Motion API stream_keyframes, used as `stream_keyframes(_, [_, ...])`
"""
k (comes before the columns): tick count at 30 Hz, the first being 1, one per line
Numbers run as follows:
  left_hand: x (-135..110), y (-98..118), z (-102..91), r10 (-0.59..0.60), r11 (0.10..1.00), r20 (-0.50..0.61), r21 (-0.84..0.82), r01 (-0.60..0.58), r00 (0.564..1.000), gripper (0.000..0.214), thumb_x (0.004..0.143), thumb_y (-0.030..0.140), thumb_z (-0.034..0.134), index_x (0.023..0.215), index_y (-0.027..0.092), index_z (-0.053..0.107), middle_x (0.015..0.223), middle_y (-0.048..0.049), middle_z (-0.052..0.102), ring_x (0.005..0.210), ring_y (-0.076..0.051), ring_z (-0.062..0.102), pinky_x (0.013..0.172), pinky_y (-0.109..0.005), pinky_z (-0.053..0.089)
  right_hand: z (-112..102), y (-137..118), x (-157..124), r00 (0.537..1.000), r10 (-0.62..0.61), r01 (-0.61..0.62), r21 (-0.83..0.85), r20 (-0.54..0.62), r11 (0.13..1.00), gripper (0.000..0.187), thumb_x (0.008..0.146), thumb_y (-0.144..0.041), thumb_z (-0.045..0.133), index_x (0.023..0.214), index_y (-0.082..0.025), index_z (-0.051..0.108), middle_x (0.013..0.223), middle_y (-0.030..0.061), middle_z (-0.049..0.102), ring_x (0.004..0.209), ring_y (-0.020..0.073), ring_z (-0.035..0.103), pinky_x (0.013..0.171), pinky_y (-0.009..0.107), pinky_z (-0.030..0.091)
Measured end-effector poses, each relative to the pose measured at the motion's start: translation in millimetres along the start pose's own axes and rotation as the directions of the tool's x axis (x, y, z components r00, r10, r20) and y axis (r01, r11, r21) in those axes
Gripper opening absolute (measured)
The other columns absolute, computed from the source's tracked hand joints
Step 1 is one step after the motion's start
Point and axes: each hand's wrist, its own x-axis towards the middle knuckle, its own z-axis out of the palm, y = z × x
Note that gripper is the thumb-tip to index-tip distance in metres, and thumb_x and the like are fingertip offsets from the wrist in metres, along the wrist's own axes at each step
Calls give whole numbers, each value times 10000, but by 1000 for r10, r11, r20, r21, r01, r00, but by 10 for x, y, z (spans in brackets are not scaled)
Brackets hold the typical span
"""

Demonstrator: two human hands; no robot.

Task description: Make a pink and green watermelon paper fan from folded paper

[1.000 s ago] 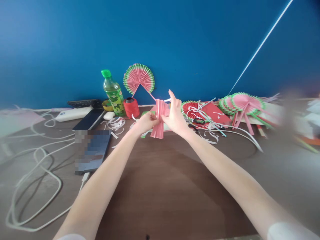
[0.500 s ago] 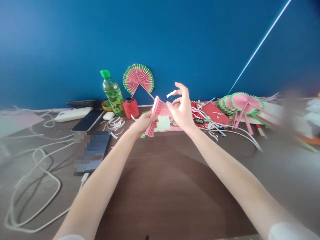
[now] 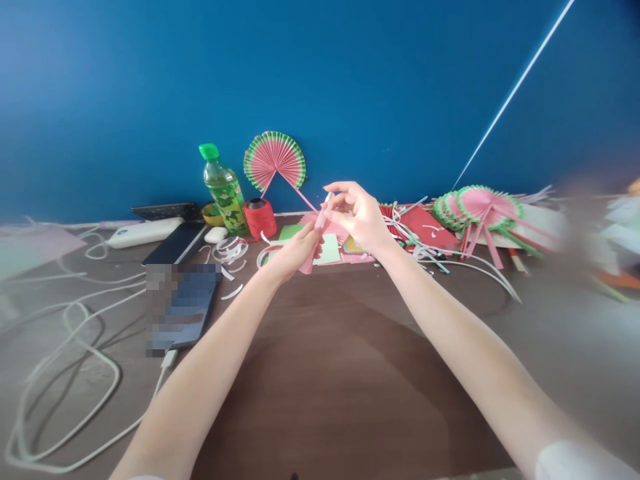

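Note:
My left hand (image 3: 294,255) is closed around a stack of pink pleated paper (image 3: 307,266), which is pressed into a narrow bundle and tilted. At the bundle's upper end my right hand (image 3: 364,219) pinches its top edge between thumb and fingers. A small whitish bit shows by those fingertips, too small to make out clearly. Behind the hands lie a pale green paper sheet (image 3: 330,250) and more pink pleated paper. A finished pink and green paper fan (image 3: 275,160) leans on the blue wall.
Left of the hands stand a green-capped bottle (image 3: 223,193) and a red thread spool (image 3: 261,219). Phones, a white power bank (image 3: 145,233) and a looped cable (image 3: 117,373) lie further left. Several paper fans (image 3: 483,205) and red paper (image 3: 430,227) are at the right.
My right hand has come left and down onto the pleated paper's top end. The paper, fanned out before, is now squeezed narrow. The white strip at my right fingers has moved to the paper's top.

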Motion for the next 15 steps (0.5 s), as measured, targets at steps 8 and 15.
stream_keyframes(8, [-9,40,13,34,990,39,-137,-29,999,226,809,213,513,1034,192,513,854,-15,602,686,-84,531,629,-220,413,-47,26,20,1000,3,-3,-4,-19,1000,315,755,-216,571,1061,-194,498,810,-4,625,813,144,611,835,370,483])
stream_keyframes(15, [44,-14,12,3,940,7,-342,0,1000,266,769,89,546,1027,150,526,797,-4,625,720,-87,598,740,-258,453,-60,17,24,1000,-12,12,-12,-16,1000,313,739,-220,595,1039,-191,508,798,-7,635,815,148,613,840,376,472])
